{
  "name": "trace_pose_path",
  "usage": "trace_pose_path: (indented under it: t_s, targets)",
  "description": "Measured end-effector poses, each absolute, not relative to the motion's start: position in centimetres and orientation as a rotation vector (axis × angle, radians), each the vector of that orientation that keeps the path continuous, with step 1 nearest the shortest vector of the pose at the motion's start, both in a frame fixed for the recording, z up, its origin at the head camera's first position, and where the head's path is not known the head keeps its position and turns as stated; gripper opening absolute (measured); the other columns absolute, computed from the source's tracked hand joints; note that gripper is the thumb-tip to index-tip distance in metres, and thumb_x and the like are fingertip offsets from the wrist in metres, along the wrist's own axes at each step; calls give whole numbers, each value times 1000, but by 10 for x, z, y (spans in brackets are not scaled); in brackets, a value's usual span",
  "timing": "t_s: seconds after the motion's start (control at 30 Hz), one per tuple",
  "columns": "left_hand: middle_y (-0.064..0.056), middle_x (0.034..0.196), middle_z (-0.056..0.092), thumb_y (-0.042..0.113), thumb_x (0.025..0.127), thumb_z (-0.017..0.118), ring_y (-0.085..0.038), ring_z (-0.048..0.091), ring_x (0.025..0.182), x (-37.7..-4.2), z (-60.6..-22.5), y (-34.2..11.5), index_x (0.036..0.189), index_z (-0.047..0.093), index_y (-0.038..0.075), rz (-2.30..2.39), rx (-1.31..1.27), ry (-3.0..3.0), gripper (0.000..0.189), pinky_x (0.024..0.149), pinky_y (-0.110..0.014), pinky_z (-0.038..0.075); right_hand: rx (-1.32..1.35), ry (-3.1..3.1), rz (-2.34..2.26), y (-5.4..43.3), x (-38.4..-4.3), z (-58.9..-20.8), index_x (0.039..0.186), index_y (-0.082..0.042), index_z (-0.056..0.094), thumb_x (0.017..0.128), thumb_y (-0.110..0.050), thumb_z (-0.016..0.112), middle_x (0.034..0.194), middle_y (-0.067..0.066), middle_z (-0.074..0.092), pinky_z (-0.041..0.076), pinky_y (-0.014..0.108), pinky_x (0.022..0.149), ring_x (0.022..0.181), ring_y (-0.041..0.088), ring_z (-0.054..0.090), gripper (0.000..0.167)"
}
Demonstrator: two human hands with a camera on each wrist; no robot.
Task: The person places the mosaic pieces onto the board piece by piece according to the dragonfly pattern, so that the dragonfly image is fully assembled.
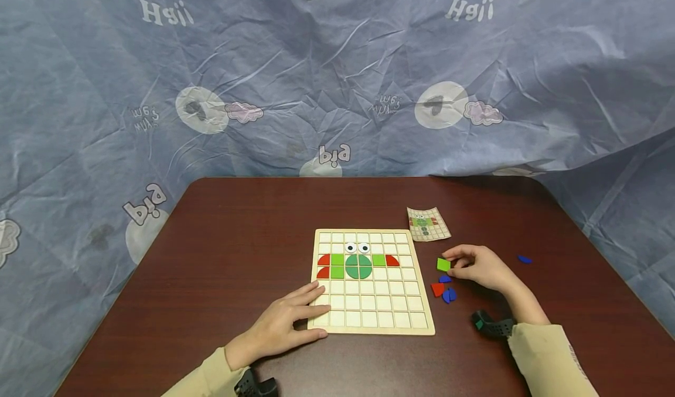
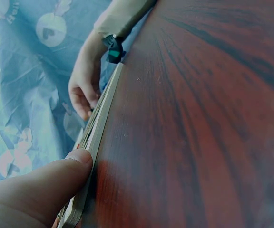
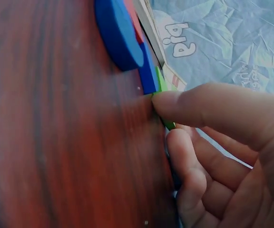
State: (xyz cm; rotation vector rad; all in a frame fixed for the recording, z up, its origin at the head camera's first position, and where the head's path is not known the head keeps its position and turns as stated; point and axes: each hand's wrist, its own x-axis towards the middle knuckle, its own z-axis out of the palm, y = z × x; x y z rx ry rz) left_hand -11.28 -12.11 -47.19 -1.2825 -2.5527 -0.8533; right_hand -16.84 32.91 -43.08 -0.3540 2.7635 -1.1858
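Observation:
A pale wooden grid board [image 1: 374, 303] lies on the table. My left hand [image 1: 287, 324] rests at its left edge, fingers spread, several fingertips on the board; the left wrist view has the thumb [image 2: 80, 159] on the board's rim. On the board sit red quarter-round pieces [image 1: 323, 260], light green squares [image 1: 337, 266], a dark green circle [image 1: 358, 266] of quarter pieces and two eye pieces [image 1: 357, 247]. Right of the board, my right hand [image 1: 482, 268] pinches a light green square tile [image 1: 443, 264] between thumb and fingers, close over the tabletop.
Blue pieces [image 1: 449, 295] and a red piece [image 1: 437, 290] lie just below the right hand. Another blue piece [image 1: 524, 259] lies farther right. A picture card [image 1: 429, 224] with a matching pattern sits behind the board's right corner. A patterned cloth [image 1: 337, 92] hangs behind the table.

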Motion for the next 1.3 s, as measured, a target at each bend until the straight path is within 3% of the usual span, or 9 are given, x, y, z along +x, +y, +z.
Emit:
trace_pose_path:
  t_s: [0.13, 0.43, 0.83, 1.13, 1.3]
  targets:
    - [-9, 138, 49, 46, 86, 64, -24, 39, 132, -113, -472, -121, 122, 66, 19, -855, -1286, -2550, 44, 100, -42, 40, -405, 2868, -1080, 325, -168, -431, 108, -3, 67, 78, -14, 76, 85, 1, 65, 48, 24, 60, 72, 12, 57, 32]
    - [-8, 138, 49, 46, 86, 65, -24, 38, 133, -113, -471, -121, 122, 66, 20, -855, -1277, -2562, 44, 100, -42, 40, -520, 2908, -1109, 308, -167, -423, 106, -8, 70, 79, -18, 77, 100, 3, 68, 52, 26, 73, 85, 16, 62, 29]
    - [-8, 139, 48, 45, 85, 65, -24, 38, 133, -112, -469, -120, 121, 66, 19, -865, -1274, -2574, 44, 100, -43, 40, -638, 2751, -1279, 271, -168, -409, 112, 0, 66, 81, -10, 73, 107, 10, 67, 53, 36, 77, 88, 23, 62, 33]
    - [-9, 138, 49, 45, 85, 66, -24, 39, 132, -112, -470, -120, 121, 66, 19, -845, -1272, -2562, 44, 99, -42, 41, -723, 2721, -1193, 244, -170, -413, 106, -13, 70, 82, -18, 73, 102, -1, 67, 52, 31, 73, 86, 18, 61, 25]
    - [-9, 138, 49, 45, 86, 65, -24, 39, 132, -112, -470, -120, 121, 66, 19, -843, -1275, -2563, 44, 99, -42, 41, -756, 2706, -1158, 230, -171, -416, 105, -14, 70, 81, -21, 75, 101, -3, 68, 52, 33, 77, 89, 16, 63, 25]
